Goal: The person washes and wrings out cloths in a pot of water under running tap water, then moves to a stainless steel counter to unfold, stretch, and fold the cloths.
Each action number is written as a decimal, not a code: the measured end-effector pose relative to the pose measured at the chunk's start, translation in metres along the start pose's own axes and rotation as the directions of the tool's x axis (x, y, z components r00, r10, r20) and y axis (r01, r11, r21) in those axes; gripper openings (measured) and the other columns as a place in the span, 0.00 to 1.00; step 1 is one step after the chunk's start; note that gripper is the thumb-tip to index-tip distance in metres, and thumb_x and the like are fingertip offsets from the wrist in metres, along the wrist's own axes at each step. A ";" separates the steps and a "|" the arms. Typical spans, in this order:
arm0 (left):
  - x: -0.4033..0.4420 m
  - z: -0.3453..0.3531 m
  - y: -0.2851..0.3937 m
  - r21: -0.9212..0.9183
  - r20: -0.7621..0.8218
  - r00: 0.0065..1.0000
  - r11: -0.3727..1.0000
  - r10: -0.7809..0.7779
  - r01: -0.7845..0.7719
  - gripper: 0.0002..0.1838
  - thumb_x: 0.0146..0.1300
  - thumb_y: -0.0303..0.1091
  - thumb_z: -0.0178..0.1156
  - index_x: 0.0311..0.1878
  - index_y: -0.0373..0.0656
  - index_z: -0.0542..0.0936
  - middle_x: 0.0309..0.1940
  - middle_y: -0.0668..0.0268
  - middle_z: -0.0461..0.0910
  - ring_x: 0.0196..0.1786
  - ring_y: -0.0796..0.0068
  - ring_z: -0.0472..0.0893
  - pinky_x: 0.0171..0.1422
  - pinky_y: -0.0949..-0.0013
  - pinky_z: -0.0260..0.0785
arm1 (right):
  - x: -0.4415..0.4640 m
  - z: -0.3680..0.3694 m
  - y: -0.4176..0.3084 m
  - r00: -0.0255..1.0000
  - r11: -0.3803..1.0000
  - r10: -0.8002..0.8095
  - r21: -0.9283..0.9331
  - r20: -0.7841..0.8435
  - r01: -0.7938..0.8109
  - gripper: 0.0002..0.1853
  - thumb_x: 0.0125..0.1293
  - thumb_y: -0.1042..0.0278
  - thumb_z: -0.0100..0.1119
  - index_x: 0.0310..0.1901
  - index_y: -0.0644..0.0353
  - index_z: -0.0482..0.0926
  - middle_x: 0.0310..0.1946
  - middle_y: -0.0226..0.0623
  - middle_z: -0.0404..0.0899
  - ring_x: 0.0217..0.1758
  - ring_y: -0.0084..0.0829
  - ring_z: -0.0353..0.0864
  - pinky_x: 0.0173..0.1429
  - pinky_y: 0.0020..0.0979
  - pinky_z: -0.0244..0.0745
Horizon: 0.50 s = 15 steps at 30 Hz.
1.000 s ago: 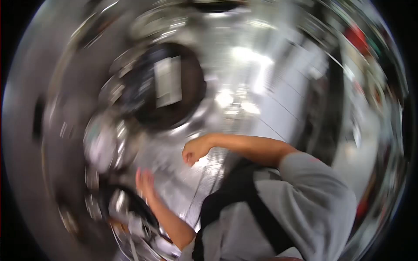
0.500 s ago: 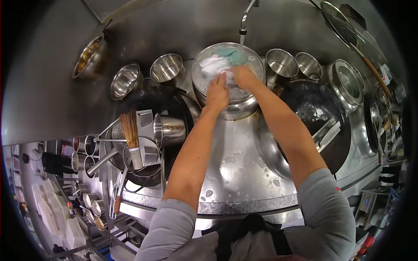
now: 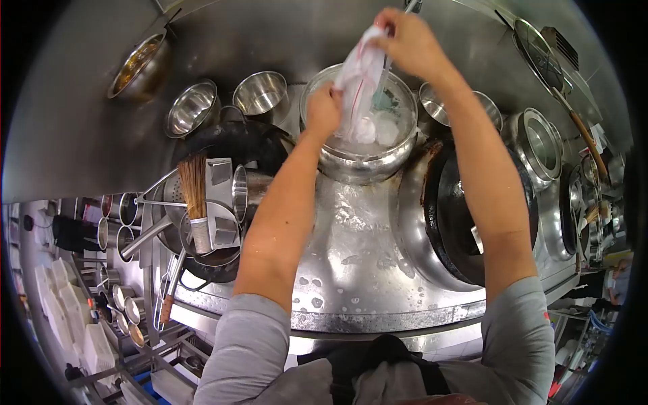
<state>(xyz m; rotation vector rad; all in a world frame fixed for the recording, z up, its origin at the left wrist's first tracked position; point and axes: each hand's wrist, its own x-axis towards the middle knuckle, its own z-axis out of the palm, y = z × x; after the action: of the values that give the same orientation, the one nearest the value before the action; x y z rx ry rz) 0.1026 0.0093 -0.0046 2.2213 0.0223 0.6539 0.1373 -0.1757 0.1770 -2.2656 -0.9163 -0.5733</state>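
A wet white cloth with a red stripe (image 3: 360,84) stretches up out of a round steel pot (image 3: 364,165) of sudsy water. High above the pot's right side, my right hand (image 3: 413,44) pinches the cloth's upper end. Lower down, my left hand (image 3: 325,110) is closed on the cloth's left edge, over the pot's left side. The lower end of the cloth hangs in the water. Beside it in the water lies a greenish cloth (image 3: 386,99), partly covered by suds. The tap behind is mostly hidden by my right hand.
Left of the pot is a dark wok carrying a bamboo brush (image 3: 194,192) and steel strainers. A second black wok (image 3: 459,223) sits on the right. Steel pots (image 3: 261,94) and bowls (image 3: 192,109) line the back. The wet steel counter (image 3: 358,256) lies in front.
Both hands have come up from the water, the right one much higher, drawing the white cloth out lengthwise. The view has shifted slightly.
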 end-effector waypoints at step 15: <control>-0.024 0.050 -0.017 0.244 0.366 0.896 0.955 -0.254 0.171 0.12 0.60 0.37 0.62 0.44 0.46 0.88 0.44 0.47 0.86 0.51 0.47 0.85 0.58 0.51 0.76 | -0.096 0.176 0.091 0.677 0.932 0.361 -0.257 0.641 -0.254 0.25 0.50 0.68 0.71 0.53 0.62 0.83 0.50 0.54 0.84 0.55 0.50 0.84 0.57 0.42 0.78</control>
<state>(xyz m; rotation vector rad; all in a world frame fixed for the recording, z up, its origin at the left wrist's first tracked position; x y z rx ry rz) 0.1083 -0.0195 -0.0549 2.4683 0.1335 0.0766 0.1679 -0.1513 -0.0396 -2.7412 -0.7824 0.4107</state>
